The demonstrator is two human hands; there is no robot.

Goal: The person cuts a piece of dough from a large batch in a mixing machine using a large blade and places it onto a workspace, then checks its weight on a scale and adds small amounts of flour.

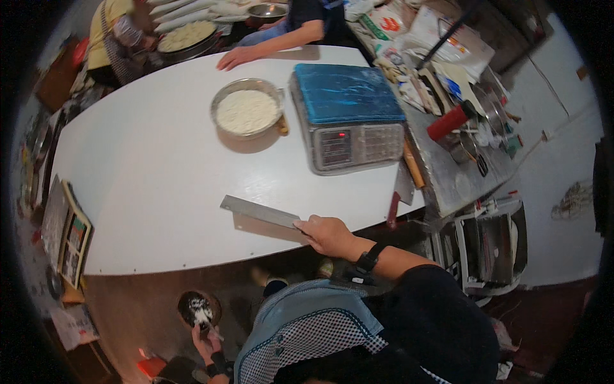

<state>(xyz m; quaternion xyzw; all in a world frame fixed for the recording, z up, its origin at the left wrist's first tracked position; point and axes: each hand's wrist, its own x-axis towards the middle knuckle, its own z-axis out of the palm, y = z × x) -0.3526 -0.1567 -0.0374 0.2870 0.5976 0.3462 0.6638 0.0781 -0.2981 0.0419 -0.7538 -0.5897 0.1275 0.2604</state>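
My right hand point(331, 236) grips a long metal cleaver-like blade point(261, 211) by its near end. The blade points left above the front of the white table point(158, 192) and casts a shadow on it. Low at the left, below the table edge, is my left hand point(206, 343). Its fingers are at the near rim of a round dark container point(188, 307) with white powder inside; whether they grip it is unclear. Farther back, a metal bowl of flour point(247, 113) stands beside a digital scale point(355, 149) with a blue-covered platform point(348, 93).
A red-handled knife point(394, 209) and a rolling pin point(413, 163) lie at the table's right edge. The side counter holds a red flask point(448, 121) and bags. A second scale point(74, 240) stands left. Across the table are a co-worker's hand point(237, 57) and another person point(112, 38).
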